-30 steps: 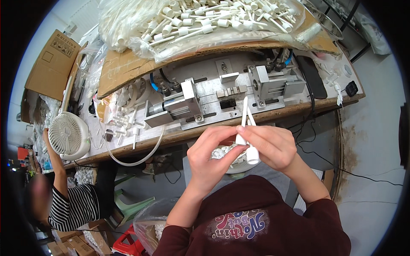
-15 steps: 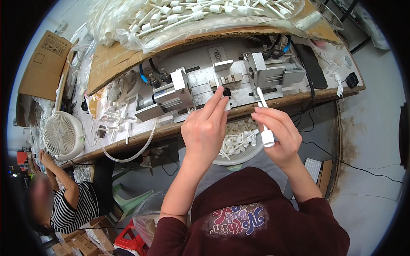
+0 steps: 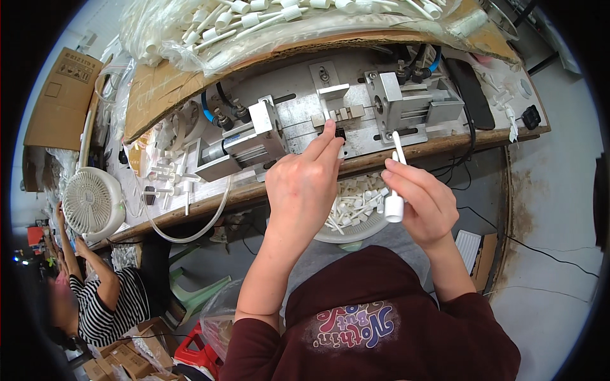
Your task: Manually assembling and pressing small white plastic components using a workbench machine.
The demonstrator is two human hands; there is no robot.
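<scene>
My right hand [image 3: 424, 202] is closed on a white capped applicator stick [image 3: 394, 208], its ribbed cap toward me and its rod pointing away. A second white rod seems to overlap it at the far end; whether it is a separate piece I cannot tell. My left hand [image 3: 304, 185] reaches over the bench edge with its fingers stretched out close together. Its index fingertip is at the small slotted metal holder [image 3: 346, 114] in the middle of the metal clamping fixture [image 3: 298, 130]. The left thumb is hidden beneath the hand.
Clamp cylinders flank the holder, the left one [image 3: 244, 149] and the right one [image 3: 413, 101]. Beyond lies a cardboard sheet [image 3: 149, 105] piled with white capped sticks. A basin [image 3: 375, 230] of white parts sits below the bench edge. A fan [image 3: 93, 202] and a co-worker [image 3: 111, 298] are leftward.
My right hand has moved slightly right and nearer me with the stick, which now stands more upright. My left index fingertip has shifted slightly farther toward the holder. The co-worker's arms have moved.
</scene>
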